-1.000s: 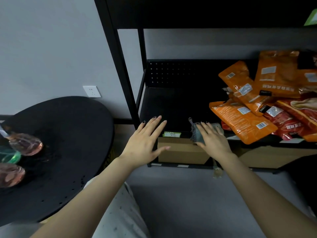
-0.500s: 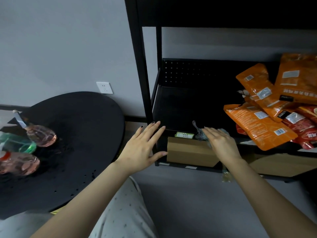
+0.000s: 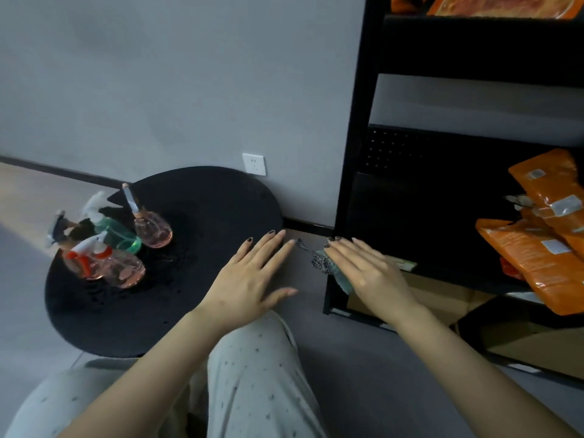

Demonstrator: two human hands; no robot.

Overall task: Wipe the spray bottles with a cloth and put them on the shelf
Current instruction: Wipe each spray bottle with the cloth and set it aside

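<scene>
Three spray bottles lie on a round black table (image 3: 202,203) at the left: a pink one (image 3: 154,229), a green one (image 3: 118,237) and a pink one with a red and white trigger (image 3: 118,270). A further sprayer head (image 3: 57,227) shows at the table's far left edge. My left hand (image 3: 249,279) hovers with fingers straight over the table's right edge and holds nothing. My right hand (image 3: 366,273) is beside it, in front of the black shelf (image 3: 350,184), with a grey mesh cloth (image 3: 320,260) held under its palm; the thumb is hidden.
Orange snack packets (image 3: 537,248) fill the right part of the shelf level; its left part (image 3: 410,216) is bare. Cardboard boxes (image 3: 442,298) sit under the shelf. A wall socket (image 3: 253,163) is behind the table. My knee (image 3: 252,374) is below the hands.
The view has swung left and up, bringing the table and bottles toward the middle. Both hands have drawn left, away from the shelf opening, and the cloth came along with the right hand.
</scene>
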